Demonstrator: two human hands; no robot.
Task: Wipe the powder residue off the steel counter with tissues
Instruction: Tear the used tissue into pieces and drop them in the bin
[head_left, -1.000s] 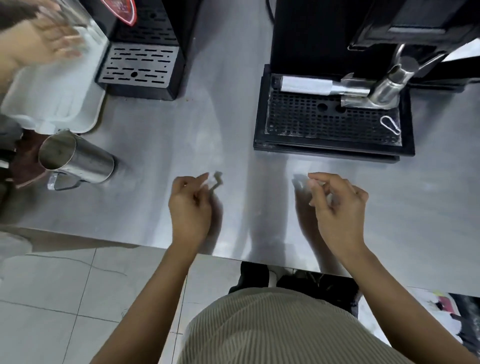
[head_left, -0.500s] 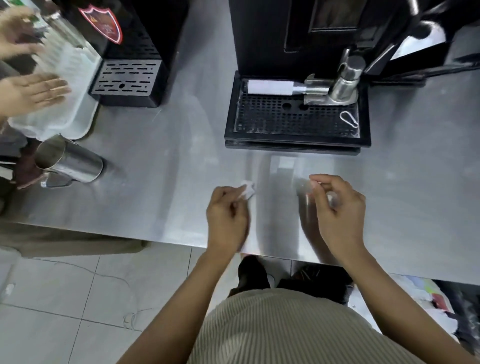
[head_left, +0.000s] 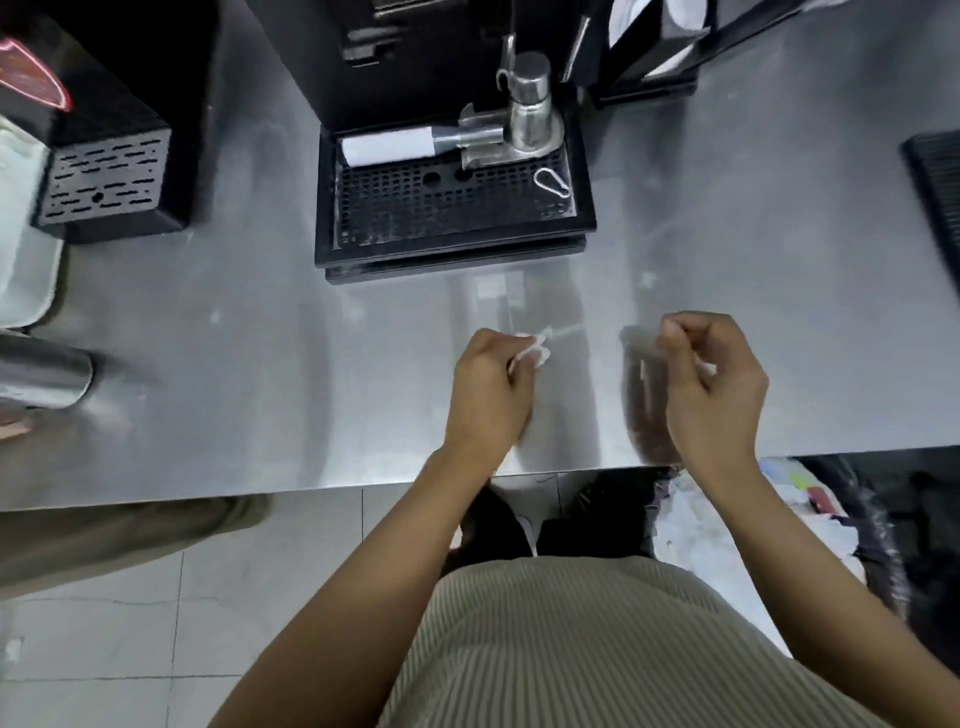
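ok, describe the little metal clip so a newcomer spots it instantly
Start at the middle black machine at the counter's back, then its perforated drip tray. At the tray's right end lies the clip, the only thin silver wire loop there.

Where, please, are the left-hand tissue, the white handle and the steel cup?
left-hand tissue (head_left: 536, 351), head view, on the crumpled white wad.
white handle (head_left: 387, 147), head view, at mid-length.
steel cup (head_left: 41, 371), head view, on the side wall.

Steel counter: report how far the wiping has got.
Done: the steel counter by the hands looks shiny, without clear powder. In hand: left hand pinches a tissue wad; right hand pinches a white scrap. Left: faint pale specks, possibly residue, near the drip tray.
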